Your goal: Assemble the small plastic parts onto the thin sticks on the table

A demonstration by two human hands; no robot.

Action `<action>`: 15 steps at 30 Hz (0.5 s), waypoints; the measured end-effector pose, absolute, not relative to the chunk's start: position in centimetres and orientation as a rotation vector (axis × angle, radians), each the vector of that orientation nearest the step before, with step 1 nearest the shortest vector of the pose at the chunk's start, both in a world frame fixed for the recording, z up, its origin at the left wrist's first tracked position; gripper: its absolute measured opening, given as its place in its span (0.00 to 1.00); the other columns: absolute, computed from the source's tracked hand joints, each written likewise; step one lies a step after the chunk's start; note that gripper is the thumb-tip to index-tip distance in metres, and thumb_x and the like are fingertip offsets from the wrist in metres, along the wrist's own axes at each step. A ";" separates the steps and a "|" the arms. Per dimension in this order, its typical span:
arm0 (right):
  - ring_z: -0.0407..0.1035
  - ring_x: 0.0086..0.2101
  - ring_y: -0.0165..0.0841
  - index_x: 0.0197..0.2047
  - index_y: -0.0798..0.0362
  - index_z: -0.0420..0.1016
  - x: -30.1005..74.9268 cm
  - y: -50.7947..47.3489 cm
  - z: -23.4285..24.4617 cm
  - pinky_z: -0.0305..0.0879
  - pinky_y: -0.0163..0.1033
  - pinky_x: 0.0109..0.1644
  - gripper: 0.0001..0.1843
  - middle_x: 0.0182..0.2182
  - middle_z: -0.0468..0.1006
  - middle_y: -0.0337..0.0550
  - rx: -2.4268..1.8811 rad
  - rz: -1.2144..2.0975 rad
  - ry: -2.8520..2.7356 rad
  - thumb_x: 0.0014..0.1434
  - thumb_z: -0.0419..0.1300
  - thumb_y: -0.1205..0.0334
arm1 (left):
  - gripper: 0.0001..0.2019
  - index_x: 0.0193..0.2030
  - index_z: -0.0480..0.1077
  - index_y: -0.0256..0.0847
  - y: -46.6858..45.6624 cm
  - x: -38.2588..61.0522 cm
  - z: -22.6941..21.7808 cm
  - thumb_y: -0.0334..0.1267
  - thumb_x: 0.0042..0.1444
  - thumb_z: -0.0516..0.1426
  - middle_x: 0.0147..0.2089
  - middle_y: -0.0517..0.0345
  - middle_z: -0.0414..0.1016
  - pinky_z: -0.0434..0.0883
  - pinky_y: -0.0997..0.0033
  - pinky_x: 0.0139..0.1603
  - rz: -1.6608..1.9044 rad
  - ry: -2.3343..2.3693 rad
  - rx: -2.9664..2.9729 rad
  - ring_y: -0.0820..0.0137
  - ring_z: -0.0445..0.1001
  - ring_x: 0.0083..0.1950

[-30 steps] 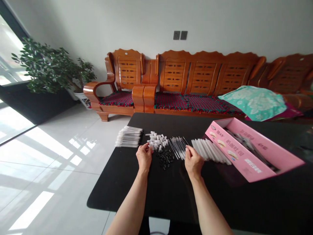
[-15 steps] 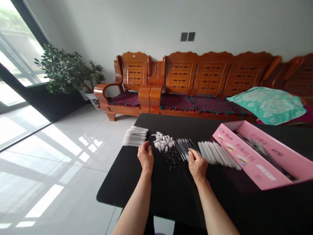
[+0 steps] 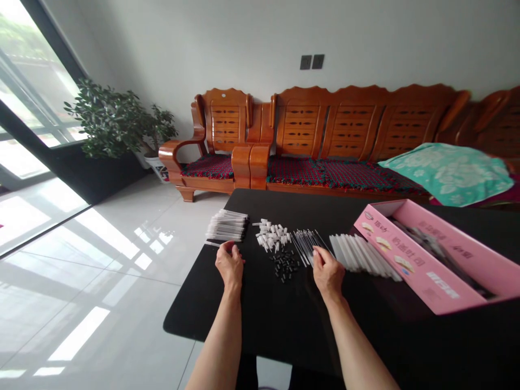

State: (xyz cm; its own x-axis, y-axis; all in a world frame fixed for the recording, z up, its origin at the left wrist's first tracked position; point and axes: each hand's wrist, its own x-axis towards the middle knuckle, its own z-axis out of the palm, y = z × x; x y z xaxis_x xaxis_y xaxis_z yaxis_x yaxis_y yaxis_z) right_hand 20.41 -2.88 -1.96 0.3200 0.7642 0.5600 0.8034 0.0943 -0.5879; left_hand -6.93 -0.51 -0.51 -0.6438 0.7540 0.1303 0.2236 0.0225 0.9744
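1. Across the black counter [image 3: 284, 330], small parts lie in a loose row running left to right. Both bare forearms reach in from the near edge.
2. Left hand [image 3: 229, 266]: fingers curled and drawn in narrow, with a single thin white tube [image 3: 212, 244] poking out sideways to the left from under them. It looks pinched, though the fingers hide the grip.
3. Just beyond those knuckles lies a bundle of white tubes [image 3: 226, 225], stacked with their long axes running side to side. The left hand is much nearer to it than the right.
4. Right hand [image 3: 328, 272]: fingers gathered narrow, tips just beside a fan of thin clear rods [image 3: 305, 246] that lie on a slant toward it. Whether it grips one cannot be told.
5. Between the hands sit a heap of white caps [image 3: 272, 234] and, closer in, a smaller heap of black pieces [image 3: 284, 265].
6. Further right come a spread of wider white tubes [image 3: 359, 253] and an open pink cardboard box [image 3: 422, 254] holding long dark items.
7. Past the counter stands a carved wooden sofa [image 3: 349, 124] — a teal cloth [image 3: 444, 173] lies on its seat — and a potted plant [image 3: 114, 122] stands by the window [image 3: 28, 92].
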 end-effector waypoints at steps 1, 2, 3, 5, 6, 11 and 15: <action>0.78 0.36 0.43 0.44 0.56 0.82 20.4 -2.9 -1.9 0.67 0.41 0.40 0.22 0.38 0.84 0.53 -1.656 -0.048 -1.442 0.65 0.50 0.52 | 0.06 0.39 0.73 0.43 -0.6 -7.4 -0.3 0.37 0.55 0.60 0.29 0.57 0.74 0.69 0.67 0.32 1.627 1.938 1.018 0.66 0.74 0.26; 0.78 0.36 0.43 0.44 0.56 0.82 20.4 -2.9 -1.9 0.67 0.40 0.41 0.22 0.38 0.84 0.53 -1.654 -0.044 -1.445 0.65 0.50 0.52 | 0.06 0.39 0.72 0.43 -0.5 -7.9 -0.1 0.37 0.54 0.62 0.28 0.57 0.74 0.69 0.65 0.35 1.591 2.021 1.060 0.63 0.75 0.29; 0.78 0.36 0.43 0.44 0.56 0.82 20.4 -2.9 -1.9 0.67 0.40 0.41 0.22 0.38 0.84 0.53 -1.651 -0.041 -1.448 0.65 0.50 0.53 | 0.08 0.39 0.72 0.44 -0.4 -8.4 0.2 0.38 0.52 0.63 0.27 0.56 0.74 0.69 0.62 0.38 1.531 2.115 1.111 0.59 0.77 0.32; 0.78 0.36 0.42 0.44 0.56 0.82 20.4 -3.0 -1.9 0.67 0.40 0.41 0.22 0.38 0.84 0.53 -1.649 -0.039 -1.451 0.65 0.51 0.53 | 0.12 0.40 0.71 0.44 -0.1 -9.3 0.7 0.41 0.49 0.66 0.27 0.53 0.74 0.69 0.57 0.42 1.383 2.237 1.175 0.52 0.78 0.38; 0.78 0.36 0.42 0.44 0.56 0.82 20.4 -2.9 -1.9 0.67 0.40 0.41 0.22 0.38 0.84 0.53 -1.649 -0.040 -1.451 0.65 0.51 0.53 | 0.15 0.41 0.71 0.44 0.0 -9.6 0.9 0.42 0.48 0.67 0.28 0.51 0.76 0.69 0.54 0.44 1.301 2.285 1.184 0.49 0.78 0.40; 0.78 0.34 0.41 0.43 0.56 0.82 20.5 -2.7 -2.3 0.67 0.39 0.39 0.21 0.37 0.84 0.52 -1.634 -0.076 -1.448 0.64 0.51 0.53 | 0.22 0.50 0.69 0.40 -0.2 -10.8 1.6 0.46 0.51 0.64 0.42 0.35 0.79 0.70 0.51 0.46 0.840 2.447 1.262 0.43 0.77 0.48; 0.78 0.34 0.41 0.43 0.56 0.83 20.5 -2.5 -2.6 0.67 0.39 0.38 0.21 0.35 0.85 0.51 -1.598 -0.102 -1.465 0.65 0.51 0.53 | 0.24 0.57 0.67 0.38 -1.0 -11.6 1.8 0.42 0.53 0.59 0.43 0.37 0.80 0.71 0.53 0.47 0.757 2.442 1.256 0.47 0.79 0.47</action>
